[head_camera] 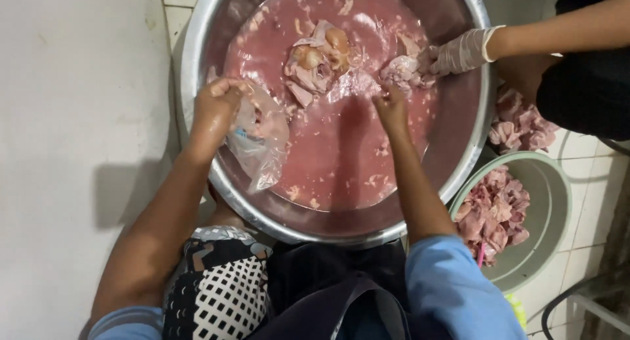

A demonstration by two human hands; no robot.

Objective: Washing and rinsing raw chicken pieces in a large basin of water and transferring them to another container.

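plastic bag (261, 140) gripped in left hand (215, 107), over basin (203, 44)

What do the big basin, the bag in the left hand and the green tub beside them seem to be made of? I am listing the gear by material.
Big basin: metal, likely steel, with a shiny silver rim showing reflections. Bag, held by the left hand: thin clear plastic film, crinkled, wet and see-through. Green tub: probably plastic, with a matte, even pale green wall.
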